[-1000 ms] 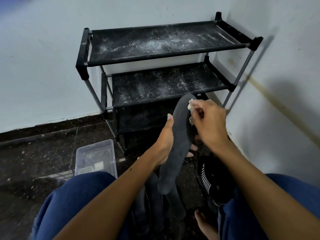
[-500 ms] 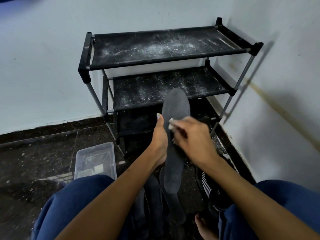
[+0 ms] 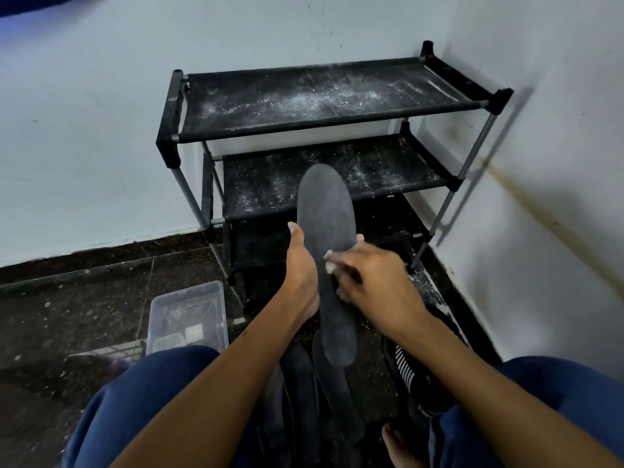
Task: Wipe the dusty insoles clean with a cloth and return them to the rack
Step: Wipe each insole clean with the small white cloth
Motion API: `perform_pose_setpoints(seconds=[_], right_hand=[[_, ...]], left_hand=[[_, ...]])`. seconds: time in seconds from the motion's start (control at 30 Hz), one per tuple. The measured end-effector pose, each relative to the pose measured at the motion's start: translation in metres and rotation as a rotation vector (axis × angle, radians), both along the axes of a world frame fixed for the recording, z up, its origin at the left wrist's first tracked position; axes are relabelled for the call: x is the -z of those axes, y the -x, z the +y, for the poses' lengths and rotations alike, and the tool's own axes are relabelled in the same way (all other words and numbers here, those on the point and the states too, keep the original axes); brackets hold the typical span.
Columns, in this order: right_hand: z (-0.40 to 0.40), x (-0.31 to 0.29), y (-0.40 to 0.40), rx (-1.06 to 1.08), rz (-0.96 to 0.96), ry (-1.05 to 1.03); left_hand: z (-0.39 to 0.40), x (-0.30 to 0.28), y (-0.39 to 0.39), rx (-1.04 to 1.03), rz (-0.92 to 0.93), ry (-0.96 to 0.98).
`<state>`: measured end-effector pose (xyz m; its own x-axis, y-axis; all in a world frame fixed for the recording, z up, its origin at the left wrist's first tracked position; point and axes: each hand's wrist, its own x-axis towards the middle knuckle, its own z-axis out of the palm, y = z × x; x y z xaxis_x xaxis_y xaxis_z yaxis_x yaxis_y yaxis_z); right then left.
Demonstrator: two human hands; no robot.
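Note:
A dark grey insole (image 3: 326, 231) stands upright in front of me, toe end up. My left hand (image 3: 301, 265) grips its left edge near the middle, thumb in front and fingertips showing behind. My right hand (image 3: 371, 282) holds a small pale cloth (image 3: 330, 263) bunched in its fingers and presses it against the insole's middle. Most of the cloth is hidden under the hand. Behind stands the black three-shelf rack (image 3: 317, 103), its shelves speckled with white dust. Other dark insoles (image 3: 334, 393) lie on the floor between my knees.
A clear plastic box (image 3: 187, 315) sits on the dark floor to the left. A black shoe with white stripes (image 3: 408, 369) lies by my right knee. White walls meet in a corner behind and to the right of the rack. My bare foot (image 3: 396, 444) shows at the bottom.
My right hand with the cloth has slid down the insole from its toe end to its middle. The insole has turned to face me more squarely.

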<state>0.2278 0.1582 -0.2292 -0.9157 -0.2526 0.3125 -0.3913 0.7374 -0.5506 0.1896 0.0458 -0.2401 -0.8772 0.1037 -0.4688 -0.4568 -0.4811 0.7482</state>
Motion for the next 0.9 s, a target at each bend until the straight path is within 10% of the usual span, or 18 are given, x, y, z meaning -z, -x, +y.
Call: perform_pose_setpoints(seconds=[0.9], right_hand=[[0.001, 0.008, 0.005, -0.031, 0.121, 0.116]], left_hand=[[-0.013, -0.012, 0.006, 0.075, 0.051, -0.166]])
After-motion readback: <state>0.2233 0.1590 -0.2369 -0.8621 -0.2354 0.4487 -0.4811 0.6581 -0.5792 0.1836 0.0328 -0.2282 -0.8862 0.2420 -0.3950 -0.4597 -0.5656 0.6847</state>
